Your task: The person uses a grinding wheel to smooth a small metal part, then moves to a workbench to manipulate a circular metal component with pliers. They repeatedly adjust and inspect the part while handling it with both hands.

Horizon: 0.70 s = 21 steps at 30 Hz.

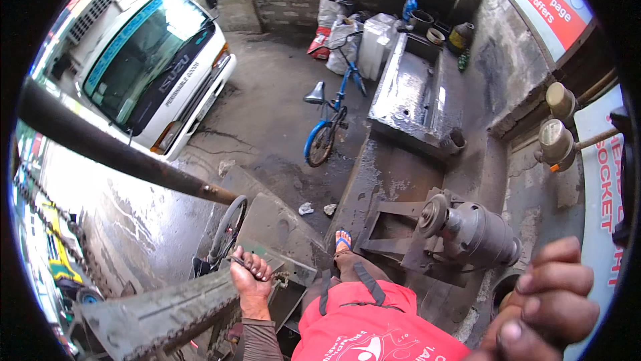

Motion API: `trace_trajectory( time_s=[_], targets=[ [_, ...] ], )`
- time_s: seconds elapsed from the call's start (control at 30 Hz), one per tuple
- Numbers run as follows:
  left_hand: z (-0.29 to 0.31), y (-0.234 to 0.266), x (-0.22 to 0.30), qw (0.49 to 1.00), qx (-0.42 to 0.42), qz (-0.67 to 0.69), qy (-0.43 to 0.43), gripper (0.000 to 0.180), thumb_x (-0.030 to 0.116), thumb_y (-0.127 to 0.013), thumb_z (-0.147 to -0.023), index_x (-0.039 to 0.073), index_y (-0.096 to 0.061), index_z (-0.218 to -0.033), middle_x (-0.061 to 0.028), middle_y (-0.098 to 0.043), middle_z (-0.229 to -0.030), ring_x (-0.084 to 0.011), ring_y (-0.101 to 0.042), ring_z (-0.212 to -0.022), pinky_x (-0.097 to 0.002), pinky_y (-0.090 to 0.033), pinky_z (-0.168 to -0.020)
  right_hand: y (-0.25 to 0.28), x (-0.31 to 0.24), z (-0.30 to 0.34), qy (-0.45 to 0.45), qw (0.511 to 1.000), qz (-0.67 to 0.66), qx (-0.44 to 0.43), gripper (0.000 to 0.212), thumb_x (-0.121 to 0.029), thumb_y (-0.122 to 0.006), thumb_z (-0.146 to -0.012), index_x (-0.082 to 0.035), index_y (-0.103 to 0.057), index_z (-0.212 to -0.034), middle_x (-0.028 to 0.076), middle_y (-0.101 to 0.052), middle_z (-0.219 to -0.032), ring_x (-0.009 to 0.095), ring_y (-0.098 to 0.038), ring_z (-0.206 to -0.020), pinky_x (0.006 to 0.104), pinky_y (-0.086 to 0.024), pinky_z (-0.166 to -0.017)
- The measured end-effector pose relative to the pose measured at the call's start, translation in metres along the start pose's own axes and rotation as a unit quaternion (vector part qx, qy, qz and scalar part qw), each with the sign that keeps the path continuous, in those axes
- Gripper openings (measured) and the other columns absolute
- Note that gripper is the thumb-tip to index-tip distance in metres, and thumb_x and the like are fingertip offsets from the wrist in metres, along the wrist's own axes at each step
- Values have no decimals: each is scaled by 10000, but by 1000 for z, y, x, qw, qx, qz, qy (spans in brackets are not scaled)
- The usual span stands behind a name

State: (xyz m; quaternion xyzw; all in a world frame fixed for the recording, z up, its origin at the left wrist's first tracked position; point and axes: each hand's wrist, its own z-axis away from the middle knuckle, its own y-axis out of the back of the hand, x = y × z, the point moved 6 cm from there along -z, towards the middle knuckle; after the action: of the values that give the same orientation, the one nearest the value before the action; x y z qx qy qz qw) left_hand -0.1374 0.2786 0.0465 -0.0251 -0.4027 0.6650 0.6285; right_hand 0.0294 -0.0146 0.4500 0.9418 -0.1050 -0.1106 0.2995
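Note:
My left hand (254, 279) is closed, palm side up, over the end of a long grey metal beam (160, 304). A short dark piece, perhaps metal, shows at its thumb side; I cannot make out what it is. Raised close at the lower right is my right hand (551, 297), its fingers curled in. What it holds, if anything, is hidden. Nearest to it stands a dusty electric motor (481, 234) with a round pulley (434, 215), on a metal frame (390, 227).
A dark pole (127, 144) crosses the left side, near a black wheel rim (228, 227). Farther off are a white truck (200, 104), a blue bicycle (324, 131) and a metal basin (407, 87). Chains (80, 241) hang at left; two round fixtures (556, 141) project at right.

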Motion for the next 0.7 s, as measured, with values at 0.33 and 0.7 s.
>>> trace_trajectory(
  time_s=[0.33, 0.7],
  targets=[
    [-97, -71, 15, 997, 14, -51, 48, 531, 409, -427, -1069, 190, -366, -590, 34, -331, -488, -113, -278, -367, -286, -253, -342, -39, 49, -37, 22, 992, 118, -36, 442, -550, -627, -949, -126, -503, -980, 44, -405, -983, 198, -490, -784, 326, -421, -564],
    [-237, -54, 122, 995, 59, -77, 17, 502, 383, -430, -1074, 190, -360, -616, 46, -342, -501, -100, -304, -367, -268, -274, -334, -164, 71, -79, -21, 989, 136, -51, 416, -488, -712, -868, -109, -550, -927, 51, -458, -941, 208, -520, -780, 344, -439, -608]
  ],
)
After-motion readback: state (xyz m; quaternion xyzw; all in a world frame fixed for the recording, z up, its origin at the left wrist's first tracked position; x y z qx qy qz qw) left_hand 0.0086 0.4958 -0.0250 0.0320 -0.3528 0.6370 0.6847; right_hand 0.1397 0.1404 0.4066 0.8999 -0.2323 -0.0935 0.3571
